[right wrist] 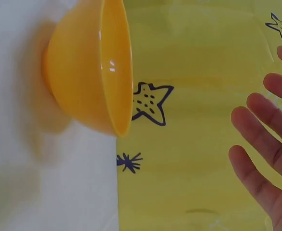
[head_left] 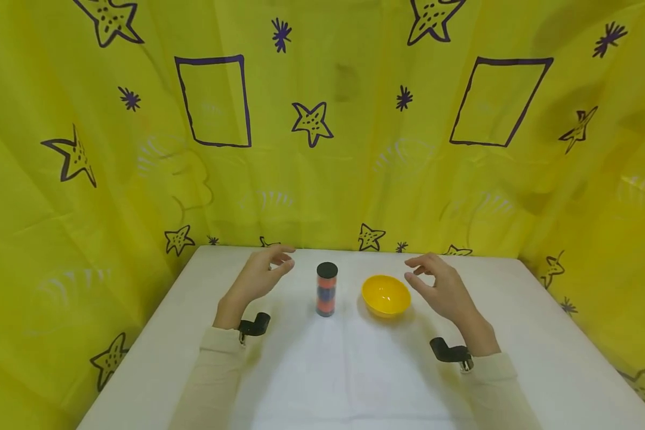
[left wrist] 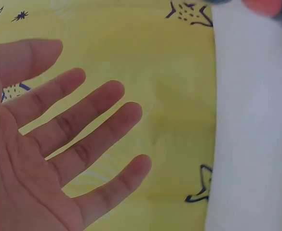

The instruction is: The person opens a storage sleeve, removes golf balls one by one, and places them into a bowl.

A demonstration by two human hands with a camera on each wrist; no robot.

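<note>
A clear cylinder with a black lid (head_left: 326, 289) stands upright on the white table, red and dark blue bands showing through its wall. To its right sits a yellow bowl (head_left: 385, 297), its opening facing up and nothing visible inside. My left hand (head_left: 262, 273) is held left of the cylinder, apart from it, fingers spread and relaxed in the left wrist view. Right of the bowl hovers my right hand (head_left: 442, 286), its fingers (right wrist: 259, 130) loosely extended and holding nothing. Only a blurred bit of the cylinder (left wrist: 266, 6) shows at the top of the left wrist view.
The white table (head_left: 322, 370) reaches back to a yellow curtain (head_left: 312, 179) printed with stars and frames, which also hangs along both sides. A black wrist camera mount (head_left: 255, 324) sits on the left wrist, and another black mount (head_left: 448, 351) on the right.
</note>
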